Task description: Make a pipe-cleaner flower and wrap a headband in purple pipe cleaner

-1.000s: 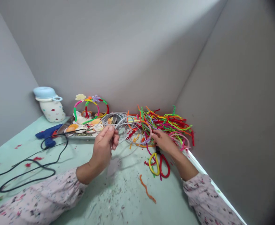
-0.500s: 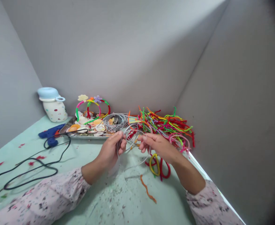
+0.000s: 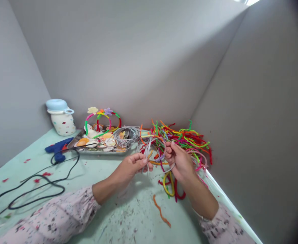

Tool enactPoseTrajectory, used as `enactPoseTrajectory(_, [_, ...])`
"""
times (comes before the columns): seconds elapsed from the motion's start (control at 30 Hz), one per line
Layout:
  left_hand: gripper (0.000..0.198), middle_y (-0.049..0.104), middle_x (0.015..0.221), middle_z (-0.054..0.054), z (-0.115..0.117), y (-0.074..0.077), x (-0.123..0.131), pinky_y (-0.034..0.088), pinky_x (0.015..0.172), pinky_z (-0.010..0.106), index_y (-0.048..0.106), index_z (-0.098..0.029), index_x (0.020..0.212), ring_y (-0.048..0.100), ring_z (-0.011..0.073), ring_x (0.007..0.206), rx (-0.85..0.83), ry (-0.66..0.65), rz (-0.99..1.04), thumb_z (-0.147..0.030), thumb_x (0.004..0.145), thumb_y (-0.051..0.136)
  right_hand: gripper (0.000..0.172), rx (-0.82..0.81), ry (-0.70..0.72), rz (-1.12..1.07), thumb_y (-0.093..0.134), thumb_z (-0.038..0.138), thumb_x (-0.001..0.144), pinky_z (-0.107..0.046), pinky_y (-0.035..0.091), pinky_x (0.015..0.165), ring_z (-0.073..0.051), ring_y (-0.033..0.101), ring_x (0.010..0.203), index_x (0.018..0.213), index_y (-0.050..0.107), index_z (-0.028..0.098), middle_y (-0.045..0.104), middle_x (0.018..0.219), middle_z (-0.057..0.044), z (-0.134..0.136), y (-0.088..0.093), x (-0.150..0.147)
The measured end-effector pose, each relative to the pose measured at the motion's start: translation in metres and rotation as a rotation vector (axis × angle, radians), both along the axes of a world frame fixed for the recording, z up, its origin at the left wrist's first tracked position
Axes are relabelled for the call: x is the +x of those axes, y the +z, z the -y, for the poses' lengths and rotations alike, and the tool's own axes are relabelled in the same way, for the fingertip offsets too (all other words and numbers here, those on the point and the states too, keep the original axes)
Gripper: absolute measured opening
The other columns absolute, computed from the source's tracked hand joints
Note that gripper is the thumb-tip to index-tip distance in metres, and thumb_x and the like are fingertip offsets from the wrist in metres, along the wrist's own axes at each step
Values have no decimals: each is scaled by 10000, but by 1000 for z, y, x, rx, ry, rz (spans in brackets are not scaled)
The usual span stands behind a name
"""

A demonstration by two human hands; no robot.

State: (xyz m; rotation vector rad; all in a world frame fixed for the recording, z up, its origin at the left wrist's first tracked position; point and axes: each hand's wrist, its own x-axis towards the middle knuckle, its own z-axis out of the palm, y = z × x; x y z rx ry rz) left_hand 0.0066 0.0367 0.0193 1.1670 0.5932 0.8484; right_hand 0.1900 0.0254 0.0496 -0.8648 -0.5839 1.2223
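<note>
A loose coil of thin grey wire (image 3: 148,149) is held up between both hands over the table. My left hand (image 3: 132,166) pinches its left side between thumb and fingers. At the right side of the loops, my right hand (image 3: 178,157) grips the wire with curled fingers. Behind the hands, a heap of coloured pipe cleaners (image 3: 187,137) lies against the wall. A yellow pipe-cleaner loop (image 3: 168,184) and a red one (image 3: 181,194) rest below my right hand, near a short orange pipe cleaner (image 3: 161,211).
A metal tray (image 3: 105,153) holds shells, another grey wire coil (image 3: 127,135) and two flower-topped pipe-cleaner rings (image 3: 98,114). Left of it lie a blue glue gun (image 3: 59,148) and its black cord (image 3: 62,176). A white bottle with a blue lid (image 3: 61,118) stands behind.
Both hands have shifted right with the wire coil. My right hand has turned more upright, and the loops hang in a different shape. The view has tilted slightly.
</note>
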Motion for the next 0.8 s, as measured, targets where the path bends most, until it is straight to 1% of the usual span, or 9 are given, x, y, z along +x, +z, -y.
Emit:
enactPoseTrajectory(0.07, [198, 702, 832, 66, 1, 0, 0, 394, 678, 240, 556, -150, 857, 576, 107, 691, 14, -29, 6, -320, 805, 644, 108, -31, -8, -128, 582, 218, 829, -133, 333, 386, -42, 415, 463, 773, 607, 130, 477, 564, 41, -2, -2, -1])
enactPoseTrajectory(0.17, [183, 717, 827, 69, 4, 2, 0, 401, 675, 245, 566, -147, 845, 610, 122, 709, 48, -69, -2, -288, 786, 666, 182, -99, 3, -317, 477, 166, 887, -134, 320, 358, -37, 380, 423, 723, 553, 140, 443, 545, 51, -5, -5, 1])
enactPoseTrajectory(0.3, [157, 729, 843, 60, 9, 10, -1, 427, 717, 256, 582, -151, 846, 644, 135, 766, 84, -60, -29, -270, 786, 664, 233, -117, -63, -432, 388, 155, 933, -129, 289, 336, -32, 368, 389, 726, 494, 155, 405, 528, 68, -10, -5, 12])
enactPoseTrajectory(0.37, [145, 730, 850, 51, 10, 16, -3, 440, 740, 264, 577, -158, 853, 656, 141, 794, 110, -8, -24, -274, 801, 648, 242, -93, -125, -456, 356, 160, 950, -132, 277, 333, -30, 359, 375, 743, 481, 158, 397, 526, 74, -11, -2, 23])
enactPoseTrajectory(0.47, [143, 733, 857, 42, 6, 26, -6, 456, 762, 275, 568, -171, 874, 662, 143, 810, 160, 99, 12, -282, 813, 634, 246, 18, -204, -448, 345, 161, 956, -145, 277, 337, -34, 352, 369, 745, 472, 159, 383, 514, 80, -10, 8, 40])
enactPoseTrajectory(0.53, [142, 732, 873, 42, 1, 33, -11, 464, 786, 285, 571, -174, 879, 664, 149, 832, 215, 174, 48, -283, 812, 633, 242, 106, -219, -430, 347, 151, 952, -147, 273, 338, -34, 357, 372, 748, 476, 157, 378, 510, 80, -8, 16, 51])
enactPoseTrajectory(0.6, [160, 729, 889, 40, -7, 40, -17, 472, 797, 292, 580, -180, 905, 667, 155, 843, 279, 261, 43, -291, 805, 637, 250, 145, -229, -416, 334, 152, 955, -153, 268, 335, -36, 348, 366, 751, 479, 155, 369, 498, 83, -4, 23, 58])
enactPoseTrajectory(0.7, [181, 725, 886, 48, -23, 49, -27, 476, 774, 278, 614, -174, 902, 661, 165, 845, 419, 363, -122, -316, 793, 643, 251, 172, -216, -386, 326, 158, 957, -161, 261, 334, -37, 331, 353, 760, 482, 154, 353, 486, 89, 0, 30, 61])
enactPoseTrajectory(0.8, [218, 719, 856, 47, -42, 50, -34, 474, 710, 275, 651, -171, 903, 650, 179, 798, 589, 489, -343, -357, 794, 619, 245, 167, -169, -366, 325, 156, 955, -164, 261, 340, -37, 328, 350, 765, 481, 157, 343, 486, 92, 2, 30, 57])
